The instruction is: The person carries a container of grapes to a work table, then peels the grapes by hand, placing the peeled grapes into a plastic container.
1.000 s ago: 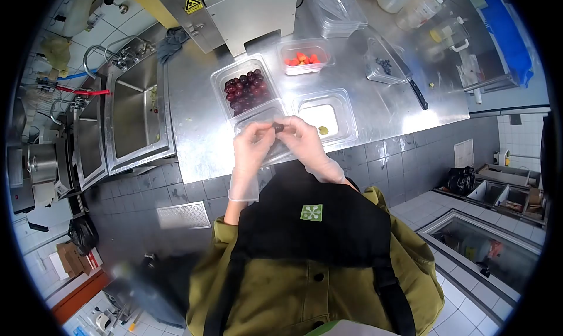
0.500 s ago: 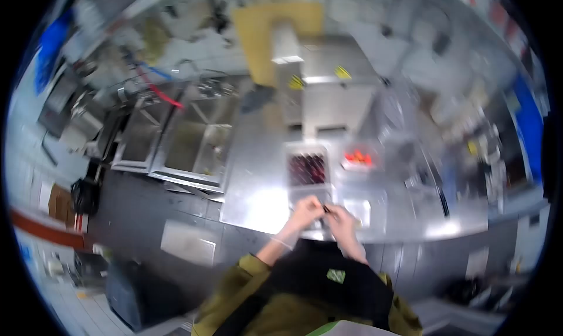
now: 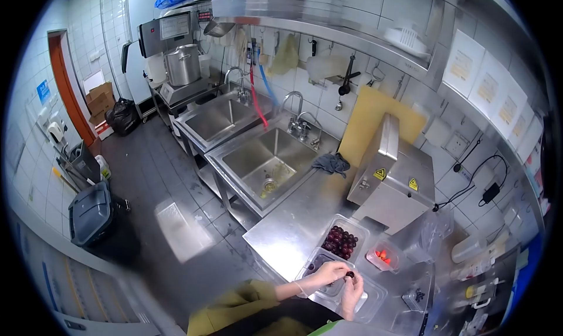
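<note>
My left hand (image 3: 330, 274) and my right hand (image 3: 352, 291) wear clear gloves and meet over the containers near the counter's edge. Between their fingertips is one dark grape (image 3: 350, 274), pinched by both hands. Just beyond them, a clear container (image 3: 365, 231) holds many dark red grapes (image 3: 340, 242). Under my left hand lies another clear container (image 3: 317, 258) with a few dark pieces. A third clear container (image 3: 375, 301) is beside my right hand, its contents partly hidden. To the right, a small tub (image 3: 397, 260) holds red fruit pieces (image 3: 383, 256).
A metal machine (image 3: 399, 183) stands at the counter's back, with a grey cloth (image 3: 331, 164) to its left. Two sinks (image 3: 270, 163) adjoin the counter on the left. At the right are a container of small dark berries (image 3: 414, 298) and plastic bottles. A lidded bin (image 3: 91, 213) stands on the floor.
The camera view has swung left and up, showing more of the sinks, shelves and floor. Both hands stay together at the dark grape.
</note>
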{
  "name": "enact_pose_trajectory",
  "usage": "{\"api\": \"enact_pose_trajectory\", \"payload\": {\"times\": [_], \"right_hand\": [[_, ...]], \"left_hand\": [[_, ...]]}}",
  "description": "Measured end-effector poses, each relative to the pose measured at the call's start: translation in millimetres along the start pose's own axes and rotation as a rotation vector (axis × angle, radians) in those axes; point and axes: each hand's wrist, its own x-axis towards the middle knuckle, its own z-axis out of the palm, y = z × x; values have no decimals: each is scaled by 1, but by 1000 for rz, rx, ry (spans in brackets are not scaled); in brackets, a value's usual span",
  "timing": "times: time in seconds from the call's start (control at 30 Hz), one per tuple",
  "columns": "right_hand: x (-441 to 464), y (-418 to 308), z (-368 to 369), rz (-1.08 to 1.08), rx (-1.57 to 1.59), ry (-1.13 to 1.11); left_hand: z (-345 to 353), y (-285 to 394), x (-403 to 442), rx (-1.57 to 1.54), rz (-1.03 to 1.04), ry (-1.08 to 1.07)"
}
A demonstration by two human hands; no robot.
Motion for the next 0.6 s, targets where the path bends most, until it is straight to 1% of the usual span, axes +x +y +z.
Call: {"api": "enact_pose_trajectory", "payload": {"times": [0.07,0.1,0.17,0.27,0.37,0.5,0.57,0.6], "right_hand": [[1,-1,-1,45,-45,8],[2,-1,-2,68,-68,13],[4,5,-4,37,-103,7],[7,14,-9,2,-185,11],[7,11,-10,-26,-288,48],[8,27,-15,-59,-444,102],[10,52,-25,-78,-475,76],[11,53,-25,-88,-489,68]], "left_hand": [[-1,22,-6,16,2,-18],[-1,20,-6,8,-15,-27],[-3,16,-5,-8,-49,-47],[0,7,-1,95,-210,-48],[7,-1,-4,-7,-134,-68],[15,-31,0,-58,-155,-84],[16,-31,1,-30,-191,-79],[16,-25,1,-37,-202,-77]]}}
